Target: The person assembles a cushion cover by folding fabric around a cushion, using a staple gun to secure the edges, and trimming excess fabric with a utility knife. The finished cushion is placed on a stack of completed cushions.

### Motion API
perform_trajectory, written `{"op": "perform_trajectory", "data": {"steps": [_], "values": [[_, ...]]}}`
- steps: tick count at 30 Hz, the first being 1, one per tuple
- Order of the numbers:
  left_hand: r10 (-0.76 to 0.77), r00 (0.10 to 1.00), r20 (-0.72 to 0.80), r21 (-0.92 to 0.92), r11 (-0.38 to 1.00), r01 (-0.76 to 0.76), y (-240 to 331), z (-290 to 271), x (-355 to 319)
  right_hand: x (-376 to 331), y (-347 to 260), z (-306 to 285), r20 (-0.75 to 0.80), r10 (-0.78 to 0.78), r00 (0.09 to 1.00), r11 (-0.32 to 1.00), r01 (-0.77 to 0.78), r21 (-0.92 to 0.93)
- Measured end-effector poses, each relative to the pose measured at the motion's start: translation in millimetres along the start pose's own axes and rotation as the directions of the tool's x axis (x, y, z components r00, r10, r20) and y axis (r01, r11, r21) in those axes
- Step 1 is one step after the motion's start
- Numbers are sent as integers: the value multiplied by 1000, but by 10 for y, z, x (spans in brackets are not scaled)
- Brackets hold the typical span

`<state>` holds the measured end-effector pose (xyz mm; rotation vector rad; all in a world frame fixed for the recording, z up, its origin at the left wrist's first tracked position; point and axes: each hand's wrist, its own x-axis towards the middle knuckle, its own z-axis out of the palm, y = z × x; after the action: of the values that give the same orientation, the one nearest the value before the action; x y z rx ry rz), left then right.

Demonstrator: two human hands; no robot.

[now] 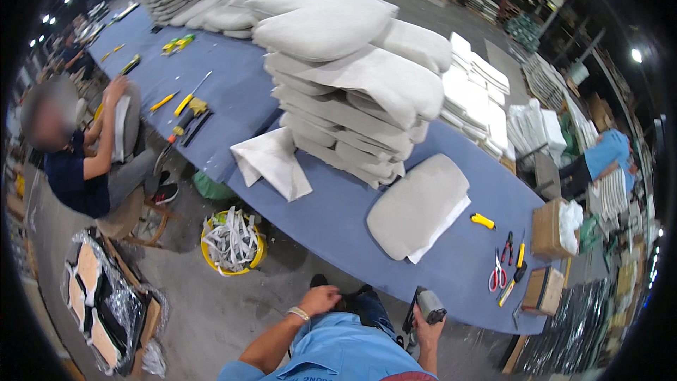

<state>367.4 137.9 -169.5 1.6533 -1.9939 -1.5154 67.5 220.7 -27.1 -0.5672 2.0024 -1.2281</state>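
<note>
My right hand [427, 326] is wrapped round the grip of a grey and black staple gun [429, 305], held at the front edge of the blue table [331, 236]. My left hand [321, 300] hangs in front of my body with loosely bent fingers and nothing visible in it. Ahead of both hands lies a grey upholstered seat pad [417, 206], with a white sheet [441, 231] showing from under its right side. Behind it rises a tall stack of light grey cushions [352, 92]. A folded piece of white fabric [271, 164] lies left of the stack.
Red-handled scissors [498, 279], a yellow cutter [483, 221] and cardboard boxes [556, 229] are on the table's right. A yellow bucket of scraps [233, 241] stands on the floor. At left a seated person [88, 162] holds a cushion; another person [608, 154] bends at right.
</note>
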Motion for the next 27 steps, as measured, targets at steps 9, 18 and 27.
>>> {"op": "perform_trajectory", "data": {"steps": [9, 18, 27], "values": [[729, 684, 43, -201, 676, -709, 2764, 423, 255, -73, -636, -506, -159, -209, 965, 730, 262, 631], [837, 450, 311, 96, 444, -891, 4004, 1555, 59, -87, 26, -1992, -411, -140, 901, 329, 434, 839], [716, 331, 615, -177, 534, -827, 4198, 2821, 214, -983, 763, -3618, -771, -185, 609, 224, 790, 570]]}}
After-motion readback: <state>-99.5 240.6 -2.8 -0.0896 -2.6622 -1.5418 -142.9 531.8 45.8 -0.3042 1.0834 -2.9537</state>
